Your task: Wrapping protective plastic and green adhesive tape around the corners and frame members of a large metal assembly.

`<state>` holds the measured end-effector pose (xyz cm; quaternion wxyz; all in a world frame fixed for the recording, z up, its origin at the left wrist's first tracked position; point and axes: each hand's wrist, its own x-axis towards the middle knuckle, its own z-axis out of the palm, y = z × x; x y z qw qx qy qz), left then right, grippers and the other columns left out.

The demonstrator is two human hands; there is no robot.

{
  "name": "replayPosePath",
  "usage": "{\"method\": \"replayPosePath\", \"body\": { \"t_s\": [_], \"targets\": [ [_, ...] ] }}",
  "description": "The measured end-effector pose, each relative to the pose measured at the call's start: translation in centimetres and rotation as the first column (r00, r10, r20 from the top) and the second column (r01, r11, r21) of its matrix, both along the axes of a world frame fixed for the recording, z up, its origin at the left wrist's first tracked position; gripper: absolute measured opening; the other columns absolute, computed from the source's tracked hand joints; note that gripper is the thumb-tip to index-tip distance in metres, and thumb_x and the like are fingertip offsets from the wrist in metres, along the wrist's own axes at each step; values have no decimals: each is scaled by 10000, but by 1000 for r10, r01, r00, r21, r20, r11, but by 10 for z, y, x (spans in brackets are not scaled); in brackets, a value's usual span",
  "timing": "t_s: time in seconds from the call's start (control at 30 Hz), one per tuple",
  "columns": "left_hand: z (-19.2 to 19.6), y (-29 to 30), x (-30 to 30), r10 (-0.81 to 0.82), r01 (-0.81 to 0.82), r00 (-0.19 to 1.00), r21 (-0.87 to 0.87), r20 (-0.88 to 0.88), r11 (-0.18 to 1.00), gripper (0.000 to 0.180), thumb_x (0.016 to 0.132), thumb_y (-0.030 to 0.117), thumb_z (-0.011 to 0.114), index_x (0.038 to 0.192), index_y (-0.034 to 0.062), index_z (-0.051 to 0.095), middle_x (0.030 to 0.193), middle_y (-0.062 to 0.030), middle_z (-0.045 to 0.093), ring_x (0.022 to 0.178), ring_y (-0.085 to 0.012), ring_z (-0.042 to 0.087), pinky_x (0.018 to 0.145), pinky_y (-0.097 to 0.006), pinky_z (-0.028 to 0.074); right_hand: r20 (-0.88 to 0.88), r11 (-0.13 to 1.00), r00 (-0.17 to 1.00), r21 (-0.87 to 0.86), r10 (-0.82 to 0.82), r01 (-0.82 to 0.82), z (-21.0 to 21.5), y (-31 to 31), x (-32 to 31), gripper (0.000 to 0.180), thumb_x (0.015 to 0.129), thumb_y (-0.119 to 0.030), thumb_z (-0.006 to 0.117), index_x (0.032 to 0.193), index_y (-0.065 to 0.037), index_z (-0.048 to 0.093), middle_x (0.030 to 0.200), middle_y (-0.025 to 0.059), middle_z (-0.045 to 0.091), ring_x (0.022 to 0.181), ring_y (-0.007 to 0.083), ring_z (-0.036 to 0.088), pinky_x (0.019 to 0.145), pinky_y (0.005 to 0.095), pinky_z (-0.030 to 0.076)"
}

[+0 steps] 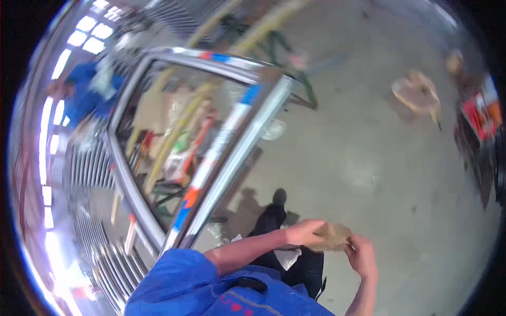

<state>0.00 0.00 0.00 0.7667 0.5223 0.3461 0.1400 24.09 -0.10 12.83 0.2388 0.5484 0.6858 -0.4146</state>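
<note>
Between my two hands, low in the view and in front of my body, is a flat brown piece that looks like cardboard or stiff paper (334,238). My left hand (307,233) is closed on its left end, with the thumb on top. At its right edge my right hand (362,255) pinches it with bent fingers. Motion blurs the piece, so its exact kind does not show. To my left stands a large grey metal window or door frame (243,138), with blue, white and orange protective film along its sides.
Yellow beams (178,134) and green trestle legs (273,47) support the frame. Another person in blue (87,92) is at the far left, near stacked metal profiles (90,163). A torn cardboard piece (416,95) lies on the grey floor; a red box (478,116) stands at far right.
</note>
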Motion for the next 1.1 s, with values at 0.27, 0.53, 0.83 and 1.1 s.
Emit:
{"method": "replayPosePath", "body": {
  "t_s": [0.27,0.53,0.83,1.1],
  "targets": [
    [70,43,-209,880,-732,423,-492,215,471,286,956,88,589,1240,57,603,1184,-52,657,1068,-139,615,916,-331,505,-798,754,299,-271,-524,599,-4,115,-190,229,865,-50,684,1054,29,583,869,2,617,791,109,584,746,268,494],
    [120,-54,-303,836,-836,532,74,-136,544,353,914,189,663,1233,46,623,1115,-87,683,1020,-201,655,890,-328,508,-539,923,789,374,297,-92,90,149,-290,140,843,-133,665,919,-25,618,816,176,590,735,353,583,652,400,476],
    [238,-109,-397,724,-375,417,622,-550,688,297,821,372,723,881,83,689,845,-153,675,874,-322,659,729,-401,527,-332,731,652,334,682,-594,126,219,-444,222,833,-135,621,1042,-63,648,954,149,684,877,340,656,778,393,523],
    [208,-37,-416,947,-440,172,839,-271,320,373,854,341,671,1050,28,621,1022,-158,644,966,-359,627,808,-441,511,-74,460,467,366,881,-809,110,239,-511,234,795,-141,611,1017,-71,633,976,172,653,951,367,630,806,433,508]
  ]
}}
